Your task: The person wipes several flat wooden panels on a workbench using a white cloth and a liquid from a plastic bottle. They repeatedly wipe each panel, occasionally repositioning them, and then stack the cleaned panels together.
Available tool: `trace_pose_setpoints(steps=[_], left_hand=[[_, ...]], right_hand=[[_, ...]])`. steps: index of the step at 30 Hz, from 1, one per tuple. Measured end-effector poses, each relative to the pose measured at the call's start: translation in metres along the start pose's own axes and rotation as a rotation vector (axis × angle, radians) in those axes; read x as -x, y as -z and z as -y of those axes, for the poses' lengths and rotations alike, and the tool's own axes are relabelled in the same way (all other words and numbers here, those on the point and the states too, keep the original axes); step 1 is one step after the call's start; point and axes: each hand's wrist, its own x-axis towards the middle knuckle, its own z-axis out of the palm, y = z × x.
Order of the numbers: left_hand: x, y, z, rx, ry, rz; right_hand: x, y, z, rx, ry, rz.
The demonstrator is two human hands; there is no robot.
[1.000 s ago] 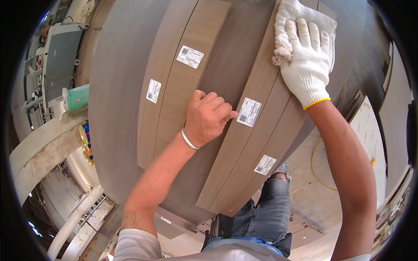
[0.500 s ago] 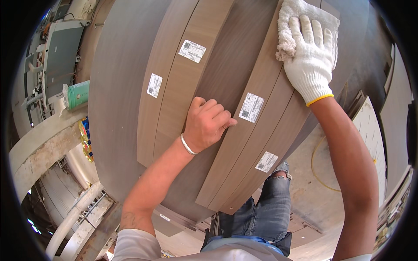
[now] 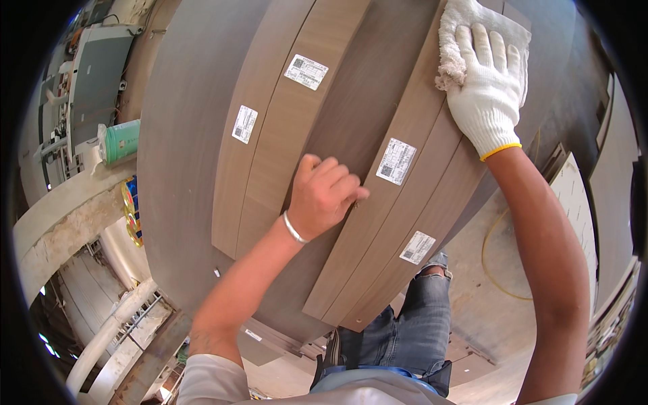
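Observation:
My right hand (image 3: 487,94), in a white knitted glove with a yellow cuff edge, lies flat with fingers stretched on a fluffy white cloth (image 3: 451,50). The cloth rests on the far end of the right-hand group of brown wood-grain boards (image 3: 378,229). My bare left hand (image 3: 324,196), a silvery bangle at its wrist, is curled closed over the gap beside those boards. Whatever its fingers may hold is hidden. To its left lie more narrow wood-grain boards (image 3: 270,155). White printed labels (image 3: 395,161) are stuck on both groups.
A wide dark wood-grain panel (image 3: 182,135) lies under the boards. Past its left edge are a green roll-like object (image 3: 121,142) and pale curved structures (image 3: 67,202). Leaning pale panels (image 3: 574,196) and a yellow hose (image 3: 487,260) are on the right.
The view has shifted slightly, so the boards and labels appear a little farther right and up. My left hand sits slightly nearer relative to the labels. The right glove stays flat on the cloth.

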Motion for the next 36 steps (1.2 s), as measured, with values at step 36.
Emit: trace_pose_setpoints(steps=[36], left_hand=[[0.029, 0.001, -0.005, 0.004, -0.022, 0.003]], right_hand=[[0.002, -0.008, -0.002, 0.052, 0.009, -0.036]])
